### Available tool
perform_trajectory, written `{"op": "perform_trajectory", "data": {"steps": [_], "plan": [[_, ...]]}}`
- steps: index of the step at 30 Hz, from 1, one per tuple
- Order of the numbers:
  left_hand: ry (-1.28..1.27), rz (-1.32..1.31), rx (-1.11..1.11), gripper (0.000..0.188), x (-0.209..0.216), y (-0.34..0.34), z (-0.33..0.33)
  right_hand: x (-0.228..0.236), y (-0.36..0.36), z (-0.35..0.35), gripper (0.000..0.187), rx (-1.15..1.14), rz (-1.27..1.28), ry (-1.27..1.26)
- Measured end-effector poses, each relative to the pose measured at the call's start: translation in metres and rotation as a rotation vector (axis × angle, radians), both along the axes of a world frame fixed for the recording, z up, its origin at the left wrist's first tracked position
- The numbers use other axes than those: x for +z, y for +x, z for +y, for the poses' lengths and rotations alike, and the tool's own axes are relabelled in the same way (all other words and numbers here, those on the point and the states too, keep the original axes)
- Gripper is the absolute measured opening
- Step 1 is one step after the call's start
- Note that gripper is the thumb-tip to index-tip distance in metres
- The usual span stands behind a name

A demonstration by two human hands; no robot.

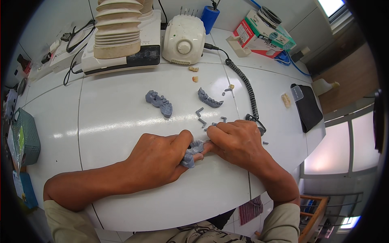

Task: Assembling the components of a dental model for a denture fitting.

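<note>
My left hand [160,152] is closed around a grey dental model [189,158], held just above the white table near its front edge. My right hand [239,141] is closed and meets the model's right side. A thin metal tip [206,141] shows between its fingers and points at the model; the rest of that tool is hidden by the hand. Behind the right hand, a coiled black cord [246,83] ends in a black plug-like part [261,129]; whether it joins the tool I cannot tell. Small grey offcuts [202,121] lie beyond my hands.
Two more grey dental models [159,103] [210,98] lie farther back. Behind them stand a cream control box [184,39] with a dial and a ribbed hose [117,32]. Tooth-coloured pieces [193,69], stacked boxes [263,34], a black pouch [306,107] and a green basket [28,137] surround the workspace.
</note>
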State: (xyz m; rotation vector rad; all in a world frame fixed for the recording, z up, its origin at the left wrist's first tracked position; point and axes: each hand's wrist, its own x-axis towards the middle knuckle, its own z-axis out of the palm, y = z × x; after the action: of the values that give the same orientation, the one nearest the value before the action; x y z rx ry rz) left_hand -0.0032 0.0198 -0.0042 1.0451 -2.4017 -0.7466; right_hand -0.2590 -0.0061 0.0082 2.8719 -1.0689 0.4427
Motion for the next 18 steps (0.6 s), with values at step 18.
{"op": "perform_trajectory", "data": {"steps": [18], "plan": [[-0.007,-0.004,-0.002,0.035,0.0004,-0.0005,0.0003,0.0008,-0.0006,0.0002,0.039,0.016,-0.001,0.002]]}}
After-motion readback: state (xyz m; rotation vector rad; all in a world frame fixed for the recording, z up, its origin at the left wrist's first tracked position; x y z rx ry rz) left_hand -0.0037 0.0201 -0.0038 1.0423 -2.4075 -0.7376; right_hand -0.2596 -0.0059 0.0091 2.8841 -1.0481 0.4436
